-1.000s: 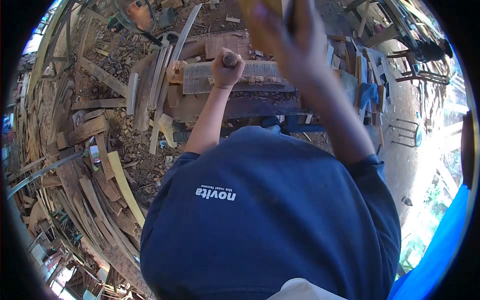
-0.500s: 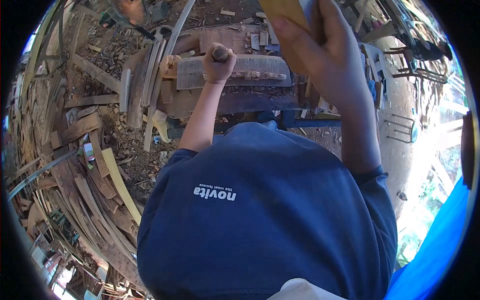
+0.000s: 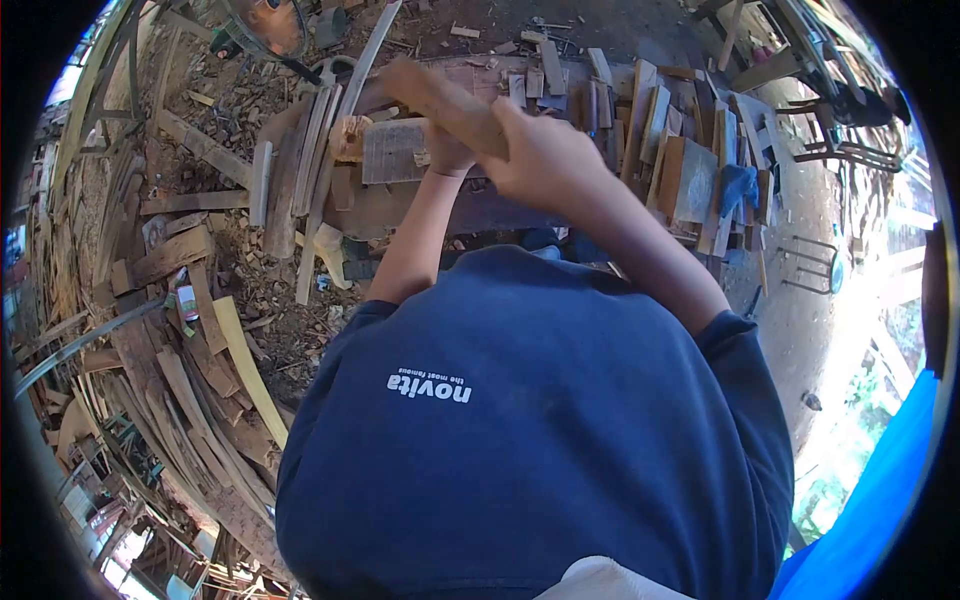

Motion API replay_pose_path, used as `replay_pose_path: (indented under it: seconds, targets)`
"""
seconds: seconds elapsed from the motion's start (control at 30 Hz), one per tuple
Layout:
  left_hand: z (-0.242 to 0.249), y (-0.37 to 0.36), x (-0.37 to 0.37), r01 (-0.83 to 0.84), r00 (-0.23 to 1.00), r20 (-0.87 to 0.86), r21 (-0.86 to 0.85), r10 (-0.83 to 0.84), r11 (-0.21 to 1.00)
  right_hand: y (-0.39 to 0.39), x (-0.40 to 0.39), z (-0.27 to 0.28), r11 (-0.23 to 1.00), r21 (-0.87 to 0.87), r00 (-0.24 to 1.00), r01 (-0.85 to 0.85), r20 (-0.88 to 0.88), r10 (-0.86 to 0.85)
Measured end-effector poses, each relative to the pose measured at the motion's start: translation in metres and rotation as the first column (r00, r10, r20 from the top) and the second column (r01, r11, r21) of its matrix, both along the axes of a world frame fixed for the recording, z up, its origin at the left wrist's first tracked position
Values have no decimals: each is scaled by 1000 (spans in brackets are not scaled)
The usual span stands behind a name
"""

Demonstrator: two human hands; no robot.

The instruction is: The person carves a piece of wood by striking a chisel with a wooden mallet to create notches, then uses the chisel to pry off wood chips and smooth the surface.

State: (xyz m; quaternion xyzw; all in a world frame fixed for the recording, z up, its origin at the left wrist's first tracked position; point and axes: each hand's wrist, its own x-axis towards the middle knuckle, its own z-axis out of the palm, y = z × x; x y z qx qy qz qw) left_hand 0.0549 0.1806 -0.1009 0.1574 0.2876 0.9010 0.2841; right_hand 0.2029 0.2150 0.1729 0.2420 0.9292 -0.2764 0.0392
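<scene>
Wooden block [image 3: 445,105] at upper center, over left hand [image 3: 452,152].
Right hand [image 3: 545,155]: grip closed round block. Left grip mostly hidden, couldn't tell; grey board [image 3: 393,155] lay beside it.

The camera sat on the person's head and looked forward and down. The blue shirt [image 3: 540,420] was big and close at six o'clock. The left hand [image 3: 450,153] and right hand [image 3: 540,160] were farther off, near twelve.
</scene>
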Motion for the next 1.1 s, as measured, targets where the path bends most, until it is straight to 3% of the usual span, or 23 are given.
replay_pose_path:
  seconds: [0.07,0.1,0.17,0.3,0.37,0.43,0.47,0.53,0.77,0.83,1.1]
  targets:
    - [33,-17,0,-244,863,-504,-371,26,896,4,5,11,1000,1,999,28,-39,-28]
    - [48,-20,1,-244,862,-507,-371,25,896,8,7,16,996,-47,981,79,-175,-86]
    - [70,-22,4,-522,521,-842,-185,140,833,17,14,17,980,-147,910,134,-374,-180]
    - [58,-39,-5,-449,592,-803,-259,67,855,28,31,3,926,-252,886,280,-303,-350]
    - [61,-47,-4,-374,710,-696,-246,106,894,43,38,-34,901,-218,922,375,-15,-387]
    - [73,-55,3,-331,754,-643,-196,134,923,55,49,-81,897,-158,905,412,185,-383]
    - [77,-58,5,-294,797,-582,-142,160,945,55,58,-100,895,-161,904,416,183,-387]
    - [72,-65,5,-303,764,-622,-108,173,947,53,70,-130,901,-123,870,416,341,-356]
    - [75,-74,11,-310,815,-518,-14,258,951,31,93,-175,847,-155,823,508,377,-425]
    - [77,-73,9,-319,750,-622,-44,224,947,27,95,-180,863,-121,835,491,348,-426]
    - [74,-59,11,-308,699,-690,-56,186,950,27,98,-190,849,-168,841,501,325,-432]
